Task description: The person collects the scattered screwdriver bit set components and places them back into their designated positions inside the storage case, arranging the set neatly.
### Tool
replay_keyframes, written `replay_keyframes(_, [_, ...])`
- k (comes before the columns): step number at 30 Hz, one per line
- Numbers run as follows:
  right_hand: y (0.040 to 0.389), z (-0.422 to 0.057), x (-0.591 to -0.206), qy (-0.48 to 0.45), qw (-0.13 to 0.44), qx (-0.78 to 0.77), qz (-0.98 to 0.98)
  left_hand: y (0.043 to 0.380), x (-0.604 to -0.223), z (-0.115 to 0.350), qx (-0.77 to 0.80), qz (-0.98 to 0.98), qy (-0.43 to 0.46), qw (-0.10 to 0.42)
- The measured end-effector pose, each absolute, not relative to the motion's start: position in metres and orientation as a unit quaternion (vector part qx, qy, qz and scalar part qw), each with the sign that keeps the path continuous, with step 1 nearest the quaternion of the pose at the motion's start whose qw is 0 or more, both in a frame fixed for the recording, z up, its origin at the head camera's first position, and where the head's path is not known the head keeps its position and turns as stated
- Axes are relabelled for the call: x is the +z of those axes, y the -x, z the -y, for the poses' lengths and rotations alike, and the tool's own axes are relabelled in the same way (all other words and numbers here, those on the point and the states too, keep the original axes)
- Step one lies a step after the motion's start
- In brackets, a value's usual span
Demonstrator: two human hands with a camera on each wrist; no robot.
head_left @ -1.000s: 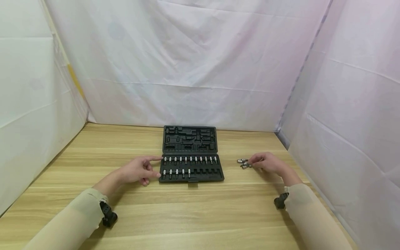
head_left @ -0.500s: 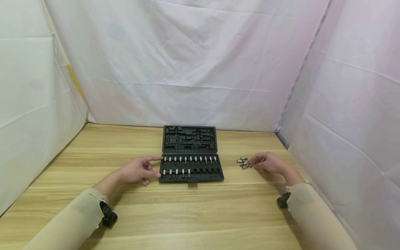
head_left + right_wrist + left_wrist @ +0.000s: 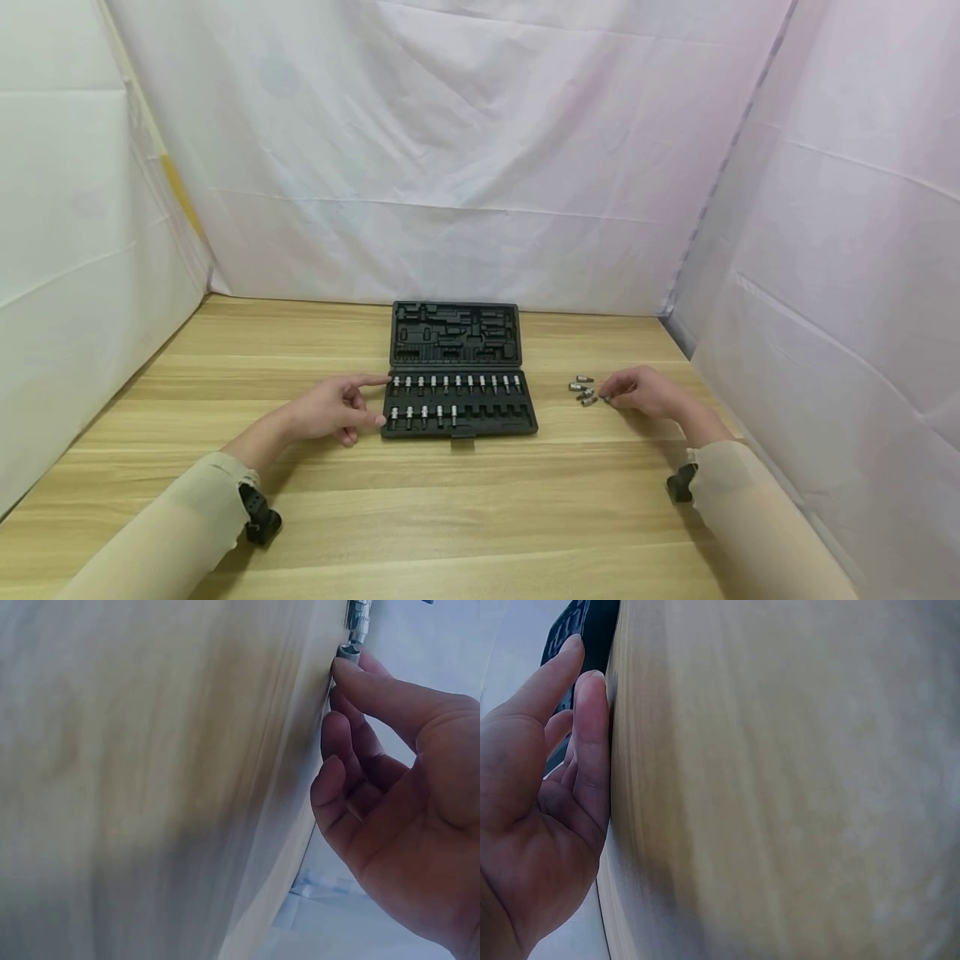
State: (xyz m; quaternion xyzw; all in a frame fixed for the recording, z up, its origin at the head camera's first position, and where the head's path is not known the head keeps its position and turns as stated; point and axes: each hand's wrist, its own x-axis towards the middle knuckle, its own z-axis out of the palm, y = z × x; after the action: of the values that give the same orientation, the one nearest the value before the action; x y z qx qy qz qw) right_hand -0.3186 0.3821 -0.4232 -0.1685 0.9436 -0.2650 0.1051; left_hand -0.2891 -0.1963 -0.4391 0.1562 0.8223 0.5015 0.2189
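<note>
A black socket case (image 3: 491, 427) lies unfolded on the table, its lower half holding two rows of silver bit sockets (image 3: 424, 412). The right part of the front row shows bare slots. My left hand (image 3: 330, 408) touches the case's left edge, index finger straight at the back and thumb at the front corner. To the right of the case, my right hand (image 3: 645, 393) pinches a bit socket (image 3: 349, 651) between thumb and index finger, close to the table. Several loose bit sockets (image 3: 588, 402) lie just left of those fingers.
The case's lid (image 3: 457, 333), with moulded recesses, lies folded back toward the rear. White cloth walls (image 3: 465, 167) enclose the wooden table (image 3: 450, 517) at the back and sides. Each wrist wears a small black camera (image 3: 261, 517).
My right hand has shifted slightly right, and the socket in its fingers has come apart from the pile. The loose sockets lie more spread out. My left hand and the case stay still.
</note>
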Motion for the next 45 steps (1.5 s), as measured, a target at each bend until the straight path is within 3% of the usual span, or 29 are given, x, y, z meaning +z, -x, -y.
replay_keyframes(17, [0.317,-0.371,-0.413,0.136,0.061,-0.346,-0.926,0.289,-0.439,0.197,0.499,-0.824,-0.154,0.219])
replay_keyframes(45, [0.311,-0.283,-0.401,0.177,0.13,-0.484,-0.847,0.29,-0.44,0.197,0.501,-0.824,-0.152,0.218])
